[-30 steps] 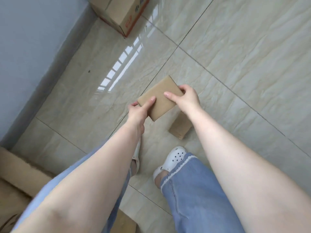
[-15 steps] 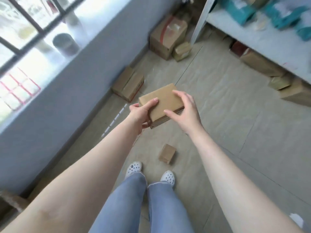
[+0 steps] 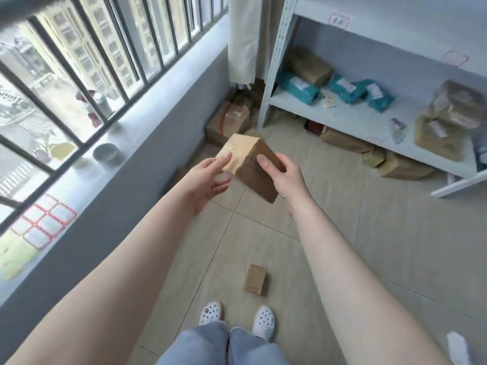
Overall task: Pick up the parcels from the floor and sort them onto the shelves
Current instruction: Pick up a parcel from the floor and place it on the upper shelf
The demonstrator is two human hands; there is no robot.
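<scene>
Parcel, brown cardboard, taped end, tilted

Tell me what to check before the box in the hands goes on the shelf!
1. Right hand has the cardboard box: ok, fingers wrap its top and side.
2. Left hand helps: not ok, only the thumb touches an edge; the grip is loose.
3. Box level: not ok, it is tilted.
4. Room on the shelf: ok, bare space lies between the teal parcels and the brown bags.
5. Floor ahead: ok, tiles toward the shelf look bare.
6. Small box by the feet: not ok, not yet picked up.
</scene>
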